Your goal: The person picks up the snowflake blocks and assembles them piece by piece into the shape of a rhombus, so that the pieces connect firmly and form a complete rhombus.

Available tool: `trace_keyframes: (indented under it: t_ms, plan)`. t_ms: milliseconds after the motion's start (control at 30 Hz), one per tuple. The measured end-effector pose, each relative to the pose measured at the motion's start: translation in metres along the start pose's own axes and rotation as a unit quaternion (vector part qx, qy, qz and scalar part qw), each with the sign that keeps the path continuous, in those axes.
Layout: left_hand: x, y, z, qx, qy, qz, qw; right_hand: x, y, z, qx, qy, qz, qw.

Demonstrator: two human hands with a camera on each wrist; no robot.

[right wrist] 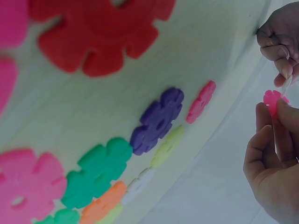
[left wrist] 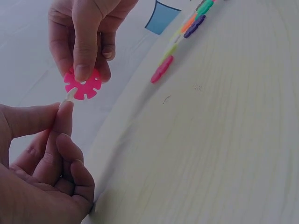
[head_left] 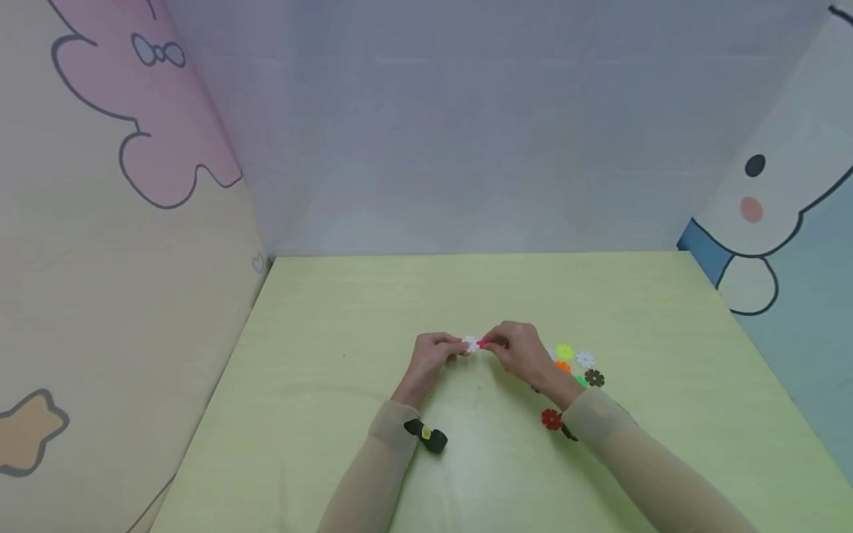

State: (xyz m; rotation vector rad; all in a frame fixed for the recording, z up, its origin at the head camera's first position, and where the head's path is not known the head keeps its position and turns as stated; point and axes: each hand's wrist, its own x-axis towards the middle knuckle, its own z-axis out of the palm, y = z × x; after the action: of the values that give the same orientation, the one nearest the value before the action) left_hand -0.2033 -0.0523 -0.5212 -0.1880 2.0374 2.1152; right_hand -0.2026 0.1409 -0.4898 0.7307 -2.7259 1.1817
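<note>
My left hand [head_left: 432, 357] pinches a white flower-shaped plastic disc [head_left: 471, 343] between thumb and forefinger. My right hand [head_left: 524, 354] pinches a pink flower-shaped disc [left wrist: 88, 90], which has slots around its edge. In the left wrist view the white disc appears edge-on, at a slot of the pink one, the two meeting crosswise. Both hands are held above the table, fingertips close together. The right thumb covers the pink disc's upper part, and the left fingertips hide part of the white one.
Loose flower discs lie to the right: a red one [head_left: 551, 419], a brown one [head_left: 594, 377], a yellow one [head_left: 564, 352], a purple one [right wrist: 157, 121] and several others, partly hidden under the right forearm. The pale table [head_left: 346, 414] meets a plain back wall [head_left: 466, 148].
</note>
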Motion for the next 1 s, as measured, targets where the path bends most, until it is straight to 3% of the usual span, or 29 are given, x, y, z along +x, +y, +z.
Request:
trace_keyframes:
  t_ms: [433, 1000]
  plan:
    - [-0.0010, -0.0004, -0.0020, -0.006, -0.008, -0.004, 0.9999, 0.0019, -0.0010, 0.0047, -0.030, 0.017, -0.034, 0.9988]
    - [-0.0021, -0.0025, -0.0058, 0.023, -0.050, 0.003, 0.9985, 0.0015, 0.0025, -0.0010, 0.030, 0.006, 0.028, 0.9991]
